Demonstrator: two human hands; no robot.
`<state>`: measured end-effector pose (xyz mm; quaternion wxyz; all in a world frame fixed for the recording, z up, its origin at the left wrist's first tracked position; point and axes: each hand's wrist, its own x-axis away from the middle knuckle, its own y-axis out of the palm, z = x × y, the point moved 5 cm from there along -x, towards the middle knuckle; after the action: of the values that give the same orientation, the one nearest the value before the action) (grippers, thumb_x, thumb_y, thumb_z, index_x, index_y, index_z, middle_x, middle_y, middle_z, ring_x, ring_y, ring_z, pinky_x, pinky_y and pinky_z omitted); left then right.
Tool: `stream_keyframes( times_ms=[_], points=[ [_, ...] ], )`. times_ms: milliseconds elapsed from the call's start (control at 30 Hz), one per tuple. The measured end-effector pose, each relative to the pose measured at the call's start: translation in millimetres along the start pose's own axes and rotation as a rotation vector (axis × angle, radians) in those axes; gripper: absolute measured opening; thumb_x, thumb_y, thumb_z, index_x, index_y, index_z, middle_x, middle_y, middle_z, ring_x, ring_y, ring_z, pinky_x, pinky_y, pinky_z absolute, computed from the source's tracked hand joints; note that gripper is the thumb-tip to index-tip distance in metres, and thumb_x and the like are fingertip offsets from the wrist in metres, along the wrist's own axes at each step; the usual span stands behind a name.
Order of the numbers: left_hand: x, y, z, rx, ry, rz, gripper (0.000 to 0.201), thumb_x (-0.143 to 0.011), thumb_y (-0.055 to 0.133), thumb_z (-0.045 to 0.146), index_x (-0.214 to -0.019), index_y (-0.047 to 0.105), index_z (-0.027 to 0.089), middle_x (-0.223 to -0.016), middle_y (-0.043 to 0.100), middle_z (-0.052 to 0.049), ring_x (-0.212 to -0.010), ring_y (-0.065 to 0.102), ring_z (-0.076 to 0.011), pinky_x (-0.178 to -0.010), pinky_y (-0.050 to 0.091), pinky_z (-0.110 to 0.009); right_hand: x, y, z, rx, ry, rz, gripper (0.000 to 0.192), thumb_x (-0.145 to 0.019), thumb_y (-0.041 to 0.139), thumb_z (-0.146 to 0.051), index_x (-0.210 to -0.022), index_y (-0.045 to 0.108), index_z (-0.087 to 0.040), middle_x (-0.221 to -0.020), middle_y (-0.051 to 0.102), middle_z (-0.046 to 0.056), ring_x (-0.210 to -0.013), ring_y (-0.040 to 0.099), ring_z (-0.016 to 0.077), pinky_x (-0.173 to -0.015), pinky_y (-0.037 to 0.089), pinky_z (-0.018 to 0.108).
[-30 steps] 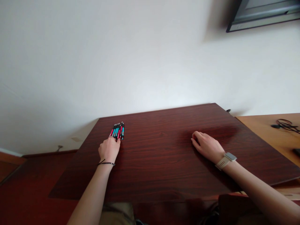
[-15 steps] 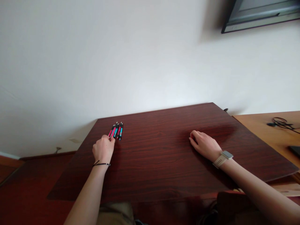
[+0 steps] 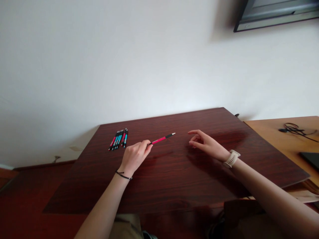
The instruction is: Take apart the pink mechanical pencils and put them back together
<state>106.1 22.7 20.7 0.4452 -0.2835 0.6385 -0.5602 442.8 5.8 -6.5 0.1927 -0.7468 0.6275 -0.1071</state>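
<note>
My left hand [image 3: 136, 155] pinches a pink pen [image 3: 159, 140] with a black grip by its rear end, above the middle of the table. The silver tip of the pen points right, toward my other hand. My right hand [image 3: 207, 143] is raised a little over the table, fingers apart and curved, holding nothing; a gap lies between it and the pen tip. Left of my left hand, several pink and turquoise pens [image 3: 118, 139] with black ends lie side by side on the dark wooden table [image 3: 164, 186].
A lighter wooden desk [image 3: 264, 132] adjoins on the right, with a black cable [image 3: 296, 129] and a dark flat object [image 3: 310, 160] on it. Behind the table rises a white wall [image 3: 149, 66]. A screen [image 3: 279, 15] hangs at the upper right.
My left hand has lifted a pink pen from the group and carried it right. My right hand has risen from the tabletop, moved slightly left and opened its fingers.
</note>
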Motion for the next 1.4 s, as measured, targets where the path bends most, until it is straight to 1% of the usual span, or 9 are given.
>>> stream_keyframes(
  times_ms=[67,167,400,700,900,1000,1100,1267,1400],
  points=[
    [-2,0.6,8,0.014,0.072,0.007,0.049,-0.115,0.034,0.048,-0.117,0.073,0.019,-0.098,0.079,-0.01,-0.088,0.073,-0.0208,-0.075,0.046,-0.029,-3,11,-5,-0.219,0.029,-0.067,0.063,-0.094,0.073,-0.047,-0.147,0.05,-0.023,-0.104,0.076,0.005,-0.092,0.07,0.0213,-0.088,0.056,0.039],
    [-2,1.1,16,0.021,0.142,0.038,0.045,-0.115,0.038,0.046,-0.115,0.074,0.019,-0.098,0.079,-0.009,-0.086,0.073,-0.0197,-0.075,0.048,-0.029,-5,27,-8,-0.392,0.056,-0.139,0.065,-0.091,0.078,-0.048,-0.145,0.052,-0.022,-0.107,0.077,0.007,-0.092,0.07,0.0201,-0.088,0.056,0.039],
    [6,2.6,32,0.079,0.318,0.258,0.025,-0.112,0.052,0.036,-0.11,0.07,0.02,-0.087,0.077,-0.004,-0.074,0.072,-0.0165,-0.069,0.049,-0.028,-7,42,-3,-0.402,0.045,-0.059,0.04,-0.086,0.084,-0.05,-0.104,0.07,-0.018,-0.091,0.077,0.004,-0.085,0.071,0.0181,-0.081,0.055,0.033],
    [7,13.6,27,0.327,0.182,0.26,0.017,-0.107,0.063,0.033,-0.118,0.07,0.021,-0.082,0.074,0.001,-0.07,0.07,-0.0146,-0.068,0.047,-0.027,-6,46,4,-0.484,0.031,-0.01,0.037,-0.088,0.084,-0.049,-0.101,0.072,-0.017,-0.095,0.082,0.008,-0.084,0.073,0.0172,-0.079,0.055,0.031],
    [6,22.7,28,0.375,0.173,0.202,0.015,-0.108,0.061,0.032,-0.115,0.07,0.023,-0.093,0.078,-0.001,-0.074,0.071,-0.0148,-0.073,0.049,-0.027,-6,49,7,-0.422,0.013,-0.014,0.036,-0.09,0.081,-0.05,-0.101,0.071,-0.017,-0.092,0.081,0.007,-0.08,0.072,0.0174,-0.077,0.056,0.031],
    [5,29.1,26,0.349,0.167,0.144,0.014,-0.106,0.064,0.032,-0.114,0.071,0.023,-0.081,0.073,0.002,-0.07,0.069,-0.0152,-0.069,0.048,-0.027,-5,48,8,-0.262,-0.019,0.002,0.034,-0.093,0.077,-0.05,-0.104,0.072,-0.018,-0.089,0.08,0.005,-0.082,0.074,0.0199,-0.077,0.056,0.032],
    [5,24.0,31,0.288,0.207,0.15,0.015,-0.105,0.063,0.029,-0.117,0.07,0.023,-0.089,0.075,-0.001,-0.08,0.071,-0.018,-0.075,0.052,-0.029,-1,44,0,-0.023,-0.104,0.072,0.026,-0.097,0.074,-0.046,-0.105,0.073,-0.021,-0.092,0.08,0.004,-0.08,0.073,0.0203,-0.074,0.055,0.032],
    [19,-17.1,85,0.157,0.363,0.373,0.038,-0.104,0.061,0.03,-0.141,0.063,0.02,-0.117,0.071,-0.013,-0.109,0.067,-0.0283,-0.099,0.053,-0.044,13,45,-44,0.437,-0.525,0.163,0.019,-0.11,0.056,-0.032,-0.112,0.073,-0.023,-0.103,0.078,0.008,-0.092,0.07,0.0216,-0.085,0.054,0.035],
    [41,-30.6,156,0.232,0.638,0.356,0.043,-0.104,0.062,0.04,-0.144,0.062,0.025,-0.146,0.062,-0.014,-0.136,0.055,-0.0303,-0.119,0.042,-0.048,21,65,-70,0.617,-0.73,0.055,0.022,-0.111,0.051,-0.028,-0.11,0.073,-0.021,-0.101,0.076,0.008,-0.092,0.066,0.0224,-0.087,0.052,0.036]
  ],
)
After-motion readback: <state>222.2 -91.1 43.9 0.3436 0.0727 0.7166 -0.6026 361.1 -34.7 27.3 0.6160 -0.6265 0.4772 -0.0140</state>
